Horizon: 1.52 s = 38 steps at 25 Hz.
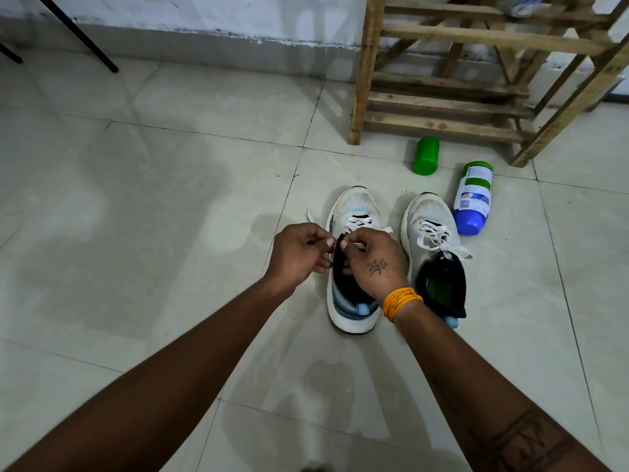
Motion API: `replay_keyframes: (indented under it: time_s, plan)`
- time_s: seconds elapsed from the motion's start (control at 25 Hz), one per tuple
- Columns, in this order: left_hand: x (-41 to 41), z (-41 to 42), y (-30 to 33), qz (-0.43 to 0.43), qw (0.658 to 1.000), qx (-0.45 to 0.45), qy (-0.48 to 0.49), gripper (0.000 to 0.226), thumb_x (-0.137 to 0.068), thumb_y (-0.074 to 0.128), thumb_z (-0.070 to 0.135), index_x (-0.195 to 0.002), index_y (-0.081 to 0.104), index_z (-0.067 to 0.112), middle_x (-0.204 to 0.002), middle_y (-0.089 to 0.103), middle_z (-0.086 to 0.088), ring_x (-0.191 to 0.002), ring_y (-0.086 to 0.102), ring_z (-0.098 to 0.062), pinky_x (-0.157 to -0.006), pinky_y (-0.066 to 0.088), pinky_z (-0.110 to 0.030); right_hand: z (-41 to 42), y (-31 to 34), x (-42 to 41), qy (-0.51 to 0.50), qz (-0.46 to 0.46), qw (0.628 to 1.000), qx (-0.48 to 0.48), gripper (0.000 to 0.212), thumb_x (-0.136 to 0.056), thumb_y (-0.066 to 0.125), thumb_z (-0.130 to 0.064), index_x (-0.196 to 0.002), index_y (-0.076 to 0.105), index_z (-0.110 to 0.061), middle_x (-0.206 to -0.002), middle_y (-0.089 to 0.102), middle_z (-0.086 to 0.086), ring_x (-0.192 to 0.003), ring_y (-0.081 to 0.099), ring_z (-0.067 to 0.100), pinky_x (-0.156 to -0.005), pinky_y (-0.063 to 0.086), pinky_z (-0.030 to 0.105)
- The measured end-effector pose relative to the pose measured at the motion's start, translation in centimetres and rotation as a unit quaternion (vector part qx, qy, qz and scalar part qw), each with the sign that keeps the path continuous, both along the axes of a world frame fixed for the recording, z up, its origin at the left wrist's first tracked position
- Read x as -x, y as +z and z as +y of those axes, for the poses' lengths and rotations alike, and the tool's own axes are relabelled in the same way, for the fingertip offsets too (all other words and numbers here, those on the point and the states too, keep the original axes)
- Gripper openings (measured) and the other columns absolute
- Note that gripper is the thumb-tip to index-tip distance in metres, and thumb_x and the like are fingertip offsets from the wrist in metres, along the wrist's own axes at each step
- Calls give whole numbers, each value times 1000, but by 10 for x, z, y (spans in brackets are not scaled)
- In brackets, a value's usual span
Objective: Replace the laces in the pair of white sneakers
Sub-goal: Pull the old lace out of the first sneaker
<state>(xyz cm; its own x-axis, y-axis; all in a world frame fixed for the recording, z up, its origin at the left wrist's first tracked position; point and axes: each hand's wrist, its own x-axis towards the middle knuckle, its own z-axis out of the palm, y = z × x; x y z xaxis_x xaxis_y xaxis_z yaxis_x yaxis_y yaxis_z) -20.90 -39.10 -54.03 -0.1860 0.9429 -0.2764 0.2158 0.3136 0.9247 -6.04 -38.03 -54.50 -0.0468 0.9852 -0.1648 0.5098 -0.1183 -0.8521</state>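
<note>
Two sneakers [354, 212], toes toward the wall.

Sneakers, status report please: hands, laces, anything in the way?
Left hand and right hand both pinching the lace on the left sneaker. Right sneaker laced and tied. Two bottles lie beyond, not obstructing.

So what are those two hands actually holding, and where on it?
Both hands, left hand and right hand, pinch the white lace of the left sneaker, near its upper eyelets; the exact spot is hidden by the fingers.
</note>
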Motion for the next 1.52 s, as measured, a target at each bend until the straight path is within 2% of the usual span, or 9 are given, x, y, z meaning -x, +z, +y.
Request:
replay_keyframes:
  time_s: [0.08, 0.28, 0.64, 0.8, 0.96, 1.08, 1.28, 1.4, 1.52]
  plan:
    - [0, -2, -4, -1, 1000, -4, -5, 9, -95, 66, 1, -88, 72, 2, -67, 70, -2, -58, 69, -20, -59, 59, -32, 6, 3, 0, -5, -1, 999, 41, 15, -79, 64, -45, -80, 73, -32, -73, 75, 2, -73, 75, 25, -74, 62, 49]
    - [5, 4, 0, 237, 950, -149, -140, 19, -85, 57, -5, -81, 63, 13, -69, 60, 11, -67, 66, -19, -65, 53, -33, 25, 32, -1, -18, 87, 962, 257, 13, -95, 62, -8, -84, 61, -1, -72, 61, 15, -61, 70, 36, -58, 60, 37]
    - [7, 3, 0, 346, 874, -248, -233, 15, -82, 51, 3, -91, 59, 11, -82, 61, -1, -72, 58, -24, -64, 49, -38, 7, 25, 4, -31, 179, 949, 259, 18, -94, 52, -7, -79, 62, -6, -68, 60, 12, -52, 67, 25, -52, 58, 28]
    - [0, -6, 1, 118, 979, -127, -102, 7, -90, 65, 9, -86, 68, 13, -72, 69, -1, -69, 70, -22, -69, 62, -42, -8, 18, 8, -48, 171, 968, 174, 24, -92, 59, -15, -68, 60, -12, -51, 57, 1, -44, 51, 16, -44, 44, 22]
    - [-11, -25, 3, -38, 998, -43, 38, 10, -88, 79, 14, -89, 70, 11, -79, 74, -14, -77, 75, -31, -73, 65, -44, -4, 14, 6, -48, 226, 959, 162, 20, -93, 61, -10, -73, 60, -9, -56, 62, 4, -49, 57, 19, -48, 50, 27]
    - [-5, -23, 6, -21, 999, -28, 20, 11, -87, 81, 18, -85, 77, 9, -75, 76, -7, -73, 76, -25, -74, 65, -46, -4, 13, 2, -1, 246, 954, 174, 19, -97, 59, -6, -78, 58, -6, -60, 64, 8, -52, 63, 20, -50, 55, 27]
    - [-17, -21, 10, 248, 966, -68, -21, 17, -84, 63, 22, -69, 68, 16, -60, 67, 3, -61, 66, -16, -63, 54, -35, -3, 20, 3, 32, 135, 980, 143, 29, -95, 51, -10, -66, 52, -11, -51, 52, 4, -43, 47, 15, -44, 41, 23]
    - [-11, -16, 6, 222, 973, 0, 61, 19, -69, 52, 23, -64, 65, 10, -59, 67, -5, -60, 68, -26, -62, 59, -40, -12, 26, 17, 8, 201, 970, 138, 28, -92, 45, -7, -65, 42, -13, -53, 36, 7, -42, 31, 15, -42, 26, 22]
    - [4, -6, 4, 216, 974, 18, 69, 17, -70, 55, 19, -68, 70, 13, -67, 70, -3, -68, 69, -24, -66, 58, -38, -27, 26, 34, 3, 256, 955, 148, 27, -97, 47, -13, -69, 49, -11, -50, 48, 10, -41, 42, 19, -42, 36, 21]
